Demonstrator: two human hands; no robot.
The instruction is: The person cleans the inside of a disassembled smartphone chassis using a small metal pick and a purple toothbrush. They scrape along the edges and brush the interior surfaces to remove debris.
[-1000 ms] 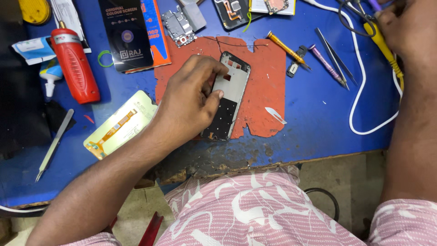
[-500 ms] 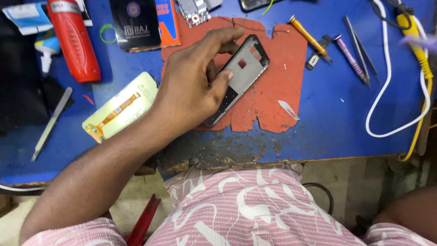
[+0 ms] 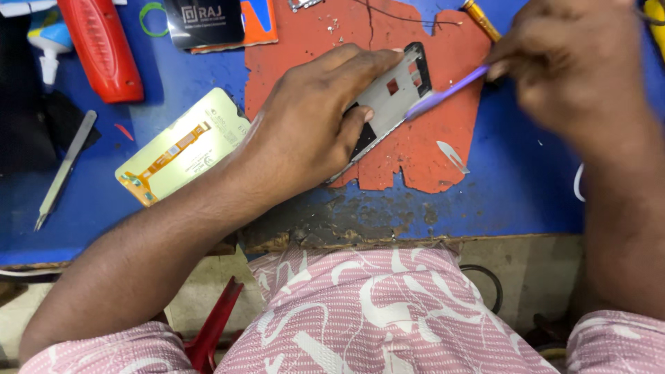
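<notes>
Currently the left hand (image 3: 312, 125) lies palm-down over a phone frame (image 3: 388, 104), which rests at a slant on a worn red mat (image 3: 415, 159) on the blue surface (image 3: 526, 194). The fingers (image 3: 367, 59) of this hand spread along the upper edge of the frame and the thumb presses on its lower part, clamped on it so that it appears pinned flat to the mat and kept from sliding while it is worked on. The forearm comes in from the lower left, the wrist nearly straight.

The right hand (image 3: 575, 69) holds a purple tool (image 3: 447, 92), its fingers closed together around the handle end. The tool slants down and to the left, and its tip meets the right edge of the frame near the upper corner. The hand is blurred, so the exact finger positions cannot be told. The right forearm rises along the right edge of the view, the hand bent inward toward the frame.

Near the work:
- a small metal blade (image 3: 451, 156) lies on the mat just right of the frame;
- a pale green screen panel (image 3: 183, 145) with an orange ribbon cable lies left of the mat;
- a red bottle (image 3: 100, 45) and metal tweezers (image 3: 66, 170) lie further left;
- a yellow-handled tool (image 3: 481, 19) lies above the mat.
</notes>
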